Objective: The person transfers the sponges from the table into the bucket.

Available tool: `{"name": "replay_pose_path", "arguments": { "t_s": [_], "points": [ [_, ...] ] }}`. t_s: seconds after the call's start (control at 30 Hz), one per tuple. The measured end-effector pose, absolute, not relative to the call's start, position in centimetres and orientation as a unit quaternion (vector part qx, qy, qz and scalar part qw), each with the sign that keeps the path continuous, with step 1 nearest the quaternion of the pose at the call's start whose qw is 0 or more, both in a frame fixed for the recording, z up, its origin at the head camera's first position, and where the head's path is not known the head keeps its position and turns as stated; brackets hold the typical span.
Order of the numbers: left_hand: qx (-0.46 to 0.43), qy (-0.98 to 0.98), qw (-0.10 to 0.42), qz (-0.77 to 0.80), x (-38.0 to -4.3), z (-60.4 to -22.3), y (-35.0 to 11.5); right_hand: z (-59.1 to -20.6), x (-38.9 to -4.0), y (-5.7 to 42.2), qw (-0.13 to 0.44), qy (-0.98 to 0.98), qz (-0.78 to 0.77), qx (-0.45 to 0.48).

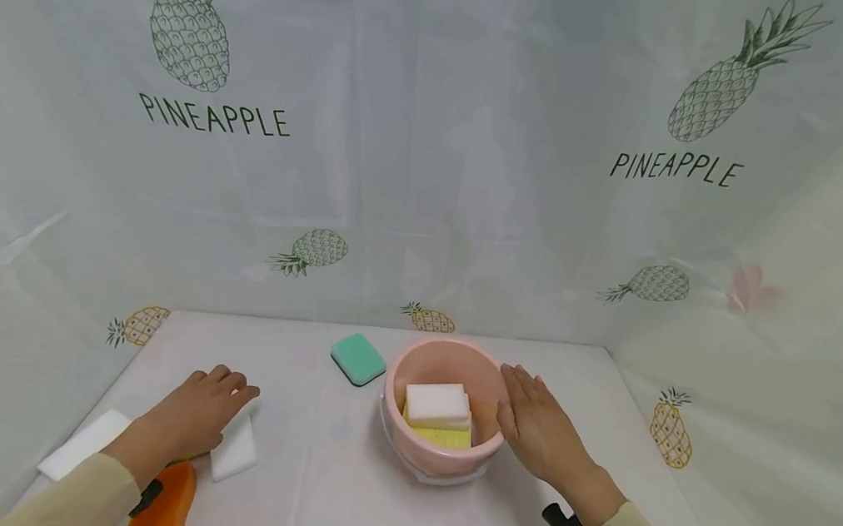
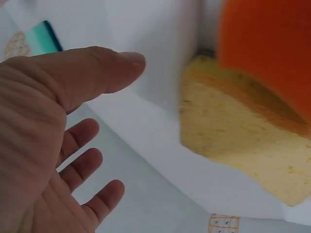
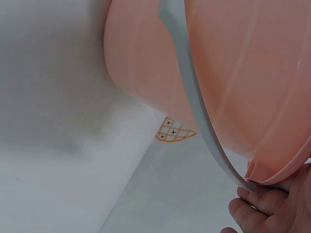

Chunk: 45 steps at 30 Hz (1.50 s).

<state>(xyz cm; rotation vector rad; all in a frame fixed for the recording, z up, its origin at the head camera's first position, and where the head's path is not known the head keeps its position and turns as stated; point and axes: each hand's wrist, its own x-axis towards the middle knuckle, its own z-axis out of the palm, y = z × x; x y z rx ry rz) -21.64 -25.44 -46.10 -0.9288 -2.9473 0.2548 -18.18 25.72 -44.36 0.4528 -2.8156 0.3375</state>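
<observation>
My left hand point(image 1: 190, 414) hovers over the sponges at the left, thumb and fingers apart with nothing between them. Just beyond the thumb in the left wrist view is a pale yellow sponge point(image 2: 233, 126), next to an orange curved piece point(image 2: 272, 48). In the head view the hand partly covers a white sponge point(image 1: 234, 449). My right hand point(image 1: 545, 433) lies along the right side of a pink bucket point(image 1: 442, 459), fingers extended at its rim near the handle joint. Inside the bucket, a white sponge point(image 1: 434, 401) sits on a yellow sponge point(image 1: 445, 438).
A green sponge point(image 1: 358, 358) with a dark underside lies left of the bucket. Another white block point(image 1: 85, 442) is at the table's left edge. The bucket's pale handle point(image 3: 199, 107) hangs down its side. A pineapple-print curtain point(image 1: 429, 172) encloses the table point(image 1: 326, 497).
</observation>
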Motion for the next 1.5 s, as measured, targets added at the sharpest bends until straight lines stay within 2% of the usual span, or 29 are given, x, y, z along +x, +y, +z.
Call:
{"name": "replay_pose_path", "arguments": {
  "t_s": [0.2,0.4,0.67,0.93,1.27,1.5],
  "points": [
    [-0.291,-0.954,-0.021,0.073,-21.5,-47.7,-26.1,-44.6,-18.1,25.8,0.134,-0.971,0.119,0.155],
    [-0.299,-0.951,-0.013,0.071,-21.7,-49.5,-26.8,-44.6,-18.1,25.6,0.133,-0.972,0.121,0.151],
    [-0.278,-0.958,-0.029,0.055,-22.3,-49.9,-26.7,-44.6,-18.0,25.6,0.132,-0.973,0.119,0.148],
    [-0.257,-0.964,0.009,0.069,-23.0,-49.9,-25.9,-45.1,-18.2,25.3,0.130,-0.972,0.126,0.149],
    [-0.232,-0.966,0.108,0.044,-23.6,-50.1,-24.5,-44.9,-18.3,25.4,0.135,-0.973,0.111,0.153],
    [-0.216,-0.965,0.147,0.024,-24.5,-50.1,-23.1,-44.5,-18.3,25.8,0.142,-0.971,0.112,0.157]
  ]
}}
